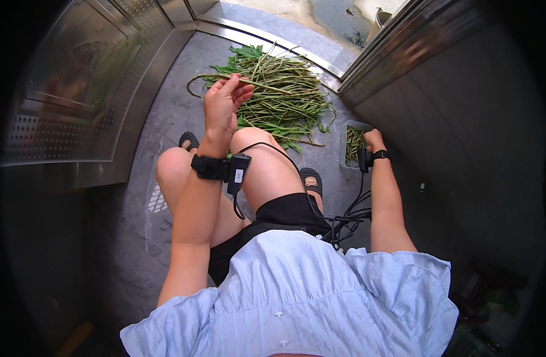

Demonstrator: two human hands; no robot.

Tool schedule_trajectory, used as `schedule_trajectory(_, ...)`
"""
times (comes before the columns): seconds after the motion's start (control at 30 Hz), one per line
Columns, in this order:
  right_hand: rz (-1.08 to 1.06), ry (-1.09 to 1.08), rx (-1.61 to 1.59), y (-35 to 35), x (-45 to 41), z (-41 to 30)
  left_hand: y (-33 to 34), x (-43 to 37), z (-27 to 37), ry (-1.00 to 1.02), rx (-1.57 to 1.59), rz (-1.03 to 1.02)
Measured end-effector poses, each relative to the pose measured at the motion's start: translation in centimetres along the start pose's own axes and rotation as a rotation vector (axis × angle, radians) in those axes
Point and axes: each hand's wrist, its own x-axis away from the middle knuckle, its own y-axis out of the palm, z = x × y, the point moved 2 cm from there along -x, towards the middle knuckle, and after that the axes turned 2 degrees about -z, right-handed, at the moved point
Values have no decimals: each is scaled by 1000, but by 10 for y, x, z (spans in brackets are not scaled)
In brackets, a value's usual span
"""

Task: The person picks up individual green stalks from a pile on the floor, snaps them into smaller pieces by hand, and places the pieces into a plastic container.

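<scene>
Between the thumb and fingers of my left hand (224,100) is a long green yardlong bean (268,86), raised over the floor. One end of the bean curls down to the left; the other points right. Below it spreads a heap of long beans (291,89) with green leaves (248,52) along its edges. To the right, my right hand (374,139) is at the right rim of a clear plastic container (343,149). Short cut bean pieces (354,145) lie inside. The right fingertips are hidden, so whether they hold anything is unclear.
A metal door (94,89) stands at the left, and a metal threshold (273,42) crosses behind the beans. The dark wall (433,147) runs close on the right. Black cables (344,223) hang near my lap. My slippers (311,180) rest on the grey floor (166,116).
</scene>
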Motion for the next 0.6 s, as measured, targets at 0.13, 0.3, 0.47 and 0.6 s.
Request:
schedule_trajectory(0.13,93,-235,-66,5,12,-17,1,0,-1,-30,12,-31)
schedule_trajectory(0.3,-230,-638,-602,0,88,-108,5,2,-3,-77,2,-63)
schedule_trajectory(0.47,-449,-1021,-796,-20,217,-193,8,4,-3,-122,-9,-112)
schedule_trajectory(0.6,-518,-1107,-581,-25,274,-216,10,6,-5,-138,-6,-101)
